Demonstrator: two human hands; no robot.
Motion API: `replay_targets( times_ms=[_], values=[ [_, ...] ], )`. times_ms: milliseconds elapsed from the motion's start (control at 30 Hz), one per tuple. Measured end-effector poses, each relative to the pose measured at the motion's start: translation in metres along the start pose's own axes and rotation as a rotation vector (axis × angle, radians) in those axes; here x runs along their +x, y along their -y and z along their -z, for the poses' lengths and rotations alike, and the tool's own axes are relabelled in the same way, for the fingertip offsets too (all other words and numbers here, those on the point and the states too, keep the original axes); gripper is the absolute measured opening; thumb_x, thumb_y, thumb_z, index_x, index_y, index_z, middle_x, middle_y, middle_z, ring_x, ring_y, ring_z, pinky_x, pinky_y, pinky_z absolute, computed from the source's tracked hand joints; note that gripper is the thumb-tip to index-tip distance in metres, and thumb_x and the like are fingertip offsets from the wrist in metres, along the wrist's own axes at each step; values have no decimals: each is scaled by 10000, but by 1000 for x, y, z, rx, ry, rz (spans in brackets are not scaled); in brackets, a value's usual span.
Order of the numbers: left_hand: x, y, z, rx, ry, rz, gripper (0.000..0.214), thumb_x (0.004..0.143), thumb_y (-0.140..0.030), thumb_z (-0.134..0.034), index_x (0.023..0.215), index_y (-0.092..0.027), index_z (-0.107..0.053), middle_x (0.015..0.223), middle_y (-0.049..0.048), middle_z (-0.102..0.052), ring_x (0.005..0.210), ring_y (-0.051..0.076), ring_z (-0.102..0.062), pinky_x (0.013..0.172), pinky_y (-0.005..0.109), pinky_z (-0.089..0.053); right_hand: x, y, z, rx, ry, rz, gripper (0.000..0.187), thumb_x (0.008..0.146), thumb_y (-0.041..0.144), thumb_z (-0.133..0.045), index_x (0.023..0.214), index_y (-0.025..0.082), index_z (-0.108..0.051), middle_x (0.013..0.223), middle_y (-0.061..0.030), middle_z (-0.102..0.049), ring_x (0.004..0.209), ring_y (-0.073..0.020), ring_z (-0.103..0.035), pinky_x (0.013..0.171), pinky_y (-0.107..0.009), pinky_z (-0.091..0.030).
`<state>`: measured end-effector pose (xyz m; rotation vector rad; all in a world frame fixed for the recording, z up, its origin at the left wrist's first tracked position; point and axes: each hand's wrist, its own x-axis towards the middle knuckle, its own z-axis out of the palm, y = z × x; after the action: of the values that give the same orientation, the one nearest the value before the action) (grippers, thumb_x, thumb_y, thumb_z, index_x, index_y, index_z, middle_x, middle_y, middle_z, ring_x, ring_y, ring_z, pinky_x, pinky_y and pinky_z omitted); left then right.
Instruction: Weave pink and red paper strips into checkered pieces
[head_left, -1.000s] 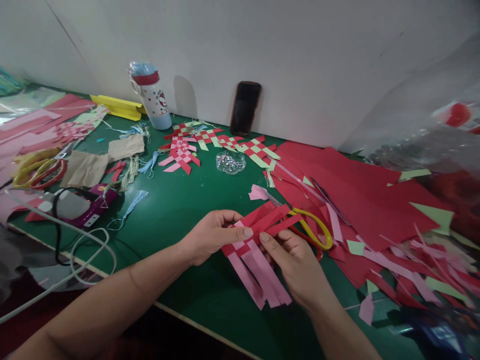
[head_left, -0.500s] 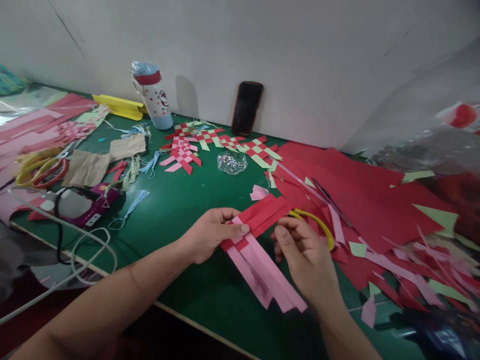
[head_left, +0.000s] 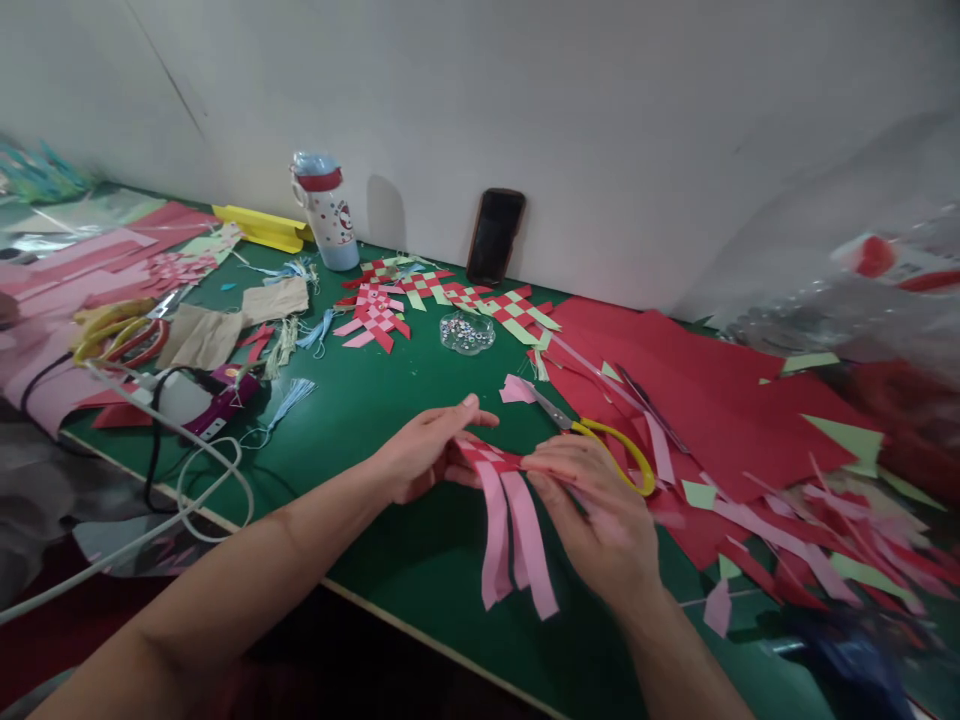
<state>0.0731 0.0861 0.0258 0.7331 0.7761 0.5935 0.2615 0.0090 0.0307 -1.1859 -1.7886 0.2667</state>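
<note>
Woven red and pink paper strips [head_left: 491,455] are between my hands, with a small checkered patch at the top. Long pink tails [head_left: 525,540] hang from it over the table. My left hand [head_left: 427,450] holds the left end of the weave, its lower fingers curled behind it and the thumb raised off the paper. At the right end, my right hand [head_left: 596,505] pinches the strips between thumb and fingers. Behind the right hand lie scissors with yellow handles [head_left: 634,455]. A pink paper scrap [head_left: 517,388] touches their blades.
Finished woven paper pieces [head_left: 424,287] and a clear dish of beads [head_left: 467,333] lie farther back. A phone [head_left: 496,235] leans on the wall near a bottle [head_left: 328,215]. Red paper sheets [head_left: 675,390] and scraps cover the right side. A white cable [head_left: 202,450] loops at left.
The weave has tilted so its pink tails hang more steeply. My left thumb has lifted off the paper. My right hand has moved in and taken hold of the weave's right end.
</note>
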Motion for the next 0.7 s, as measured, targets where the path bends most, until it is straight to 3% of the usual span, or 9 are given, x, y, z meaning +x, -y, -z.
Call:
replay_targets(
  times_ms=[100, 167, 267, 367, 467, 533, 567, 633, 700],
  values=[
    [-5, -4, 2, 18, 57, 8, 610, 825, -682, -549, 1094, -139, -610, 694, 50, -648, 619, 158, -630, 607, 298, -530, 2, 2, 3, 236, -66, -350, 163, 855, 361, -638, 829, 225, -725, 783, -36, -718, 754, -206, -652, 716, -358, -538],
    [-14, -7, 1, 120, 57, -70, 586, 829, -669, -553, 1116, -162, -616, 796, 59, -655, 652, 144, -610, 605, 284, -521, 4, 6, 3, 357, -76, -539, 263, 829, 460, -650, 827, 212, -736, 720, -42, -716, 674, -212, -657, 642, -350, -542],
    [-33, -9, -6, 265, 81, -265, 462, 779, -497, -722, 1117, -194, -640, 1067, 71, -642, 876, 149, -604, 736, 259, -508, 5, 15, 1, 559, -39, -731, 336, 783, 510, -694, 910, 202, -736, 750, -47, -735, 677, -219, -672, 636, -344, -549],
    [-52, -5, -12, 277, 111, -325, 365, 735, -337, -790, 1021, -160, -650, 1003, 44, -643, 859, 125, -590, 781, 242, -477, 0, 28, -4, 728, 87, -837, 380, 782, 501, -706, 1026, 209, -706, 898, -51, -751, 796, -222, -690, 756, -355, -554],
    [-65, 5, -9, 266, 60, -316, 266, 766, -322, -742, 912, -126, -637, 837, 20, -628, 719, 97, -562, 707, 230, -461, -13, 32, 1, 636, 255, -787, 403, 863, 529, -588, 1101, 213, -665, 974, -64, -740, 864, -226, -687, 822, -382, -542],
    [-73, 13, -1, 310, 36, -290, 289, 768, -315, -722, 965, -127, -622, 845, 25, -634, 714, 107, -568, 698, 241, -461, -25, 27, 14, 326, 300, -690, 421, 869, 545, -549, 1090, 204, -658, 962, -85, -733, 857, -245, -680, 826, -416, -537],
    [-76, 17, 4, 370, 17, -287, 327, 766, -304, -714, 1026, -137, -609, 863, 26, -638, 728, 117, -576, 701, 249, -462, -31, 22, 22, 93, 273, -621, 419, 850, 545, -563, 1054, 195, -668, 936, -101, -731, 844, -266, -676, 814, -442, -534],
    [-81, 24, 14, 570, -43, -311, 431, 768, -269, -688, 1167, -173, -557, 862, 10, -636, 742, 134, -583, 701, 260, -456, -40, 14, 39, -392, 35, -416, 403, 847, 511, -551, 1025, 173, -679, 1039, -154, -703, 954, -328, -642, 888, -526, -477],
    [-85, 30, 21, 803, -94, -331, 534, 779, -230, -648, 1288, -216, -487, 823, -18, -629, 730, 141, -582, 688, 260, -439, -45, 10, 47, -636, -83, -214, 361, 899, 424, -498, 1063, 152, -671, 1130, -181, -669, 1056, -343, -598, 962, -556, -414]
  ],
)
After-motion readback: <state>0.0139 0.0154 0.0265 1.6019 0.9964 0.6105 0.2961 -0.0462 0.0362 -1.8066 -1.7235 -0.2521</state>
